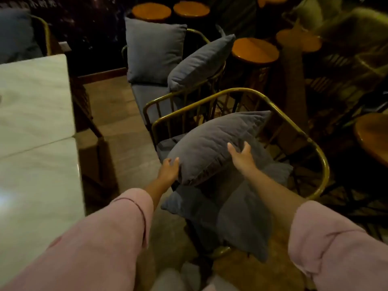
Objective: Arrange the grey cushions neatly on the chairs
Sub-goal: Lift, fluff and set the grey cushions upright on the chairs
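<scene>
A grey cushion (212,143) is lifted over the near chair (294,127), which has a curved brass frame. My left hand (169,170) grips its lower left corner. My right hand (241,157) presses on its right side, fingers spread on the fabric. Under it a second grey cushion (237,213) lies slumped across the seat and hangs over the front edge. The far chair (155,101) holds one grey cushion (153,51) upright against its back and another grey cushion (199,61) leaning on its right armrest.
A pale marble table (35,127) fills the left side. Round wooden stools (255,50) stand behind and to the right of the chairs. Another wooden tabletop (373,137) is at the right edge. A strip of wood floor (117,127) runs between table and chairs.
</scene>
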